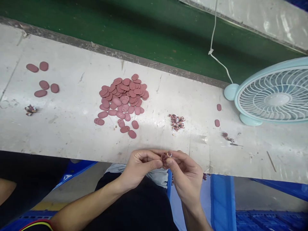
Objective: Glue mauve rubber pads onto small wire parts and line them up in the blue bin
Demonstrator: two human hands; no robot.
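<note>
Both hands meet at the table's front edge. My left hand [141, 165] pinches a reddish-brown oval disc [164, 158], mostly hidden by the fingers. Against it, my right hand [187, 171] pinches a small dark red part with a pale ring-like edge [169, 154]; its exact kind is too small to make out. Beyond the hands lies a big heap of flat, dull-red oval discs [125, 96], some with small holes. Right of the heap is a small cluster of dark red and white parts [176, 122].
A light-blue fan [276, 99] stands at the right with a white cord [213, 35]. Several loose discs [44, 85] and a few small parts [30, 110] lie far left. Two discs [217, 123] are near the fan. Below the table is a blue bin [222, 199]. Another person's arm [7, 191] shows at left.
</note>
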